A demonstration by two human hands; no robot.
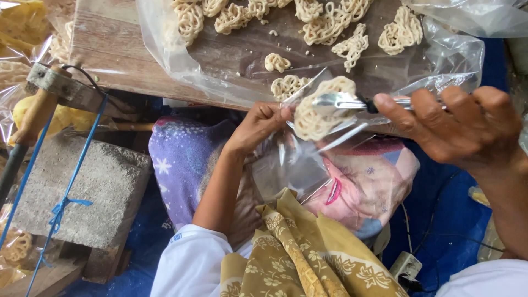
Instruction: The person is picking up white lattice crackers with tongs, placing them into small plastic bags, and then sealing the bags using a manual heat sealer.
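Near the middle of the frame, slightly above centre, the left hand pinches the rim of a clear plastic bag, fingers clenched on the film to hold its mouth up and open. Just right of it, the right hand is closed around the handle of metal tongs, whose tips clasp a pale, lacy cracker right at the bag's opening, touching the plastic.

Across the top of the frame a wooden board carries a clear plastic sheet, and more crackers of the same curly kind lie spread over it. Below the hands a yellow patterned cloth and a purple printed cloth cover the lap. At the left a grey concrete block is tied round with blue string, and a wooden-handled tool rests above it.

To do this well, I judge the left fingers should keep the film taut so the mouth stays wide, while the tongs press only lightly, since such a thin, looped cracker looks brittle and could snap. Lowering it flat and well inside before loosening the tongs would likely keep it from catching on the rim.
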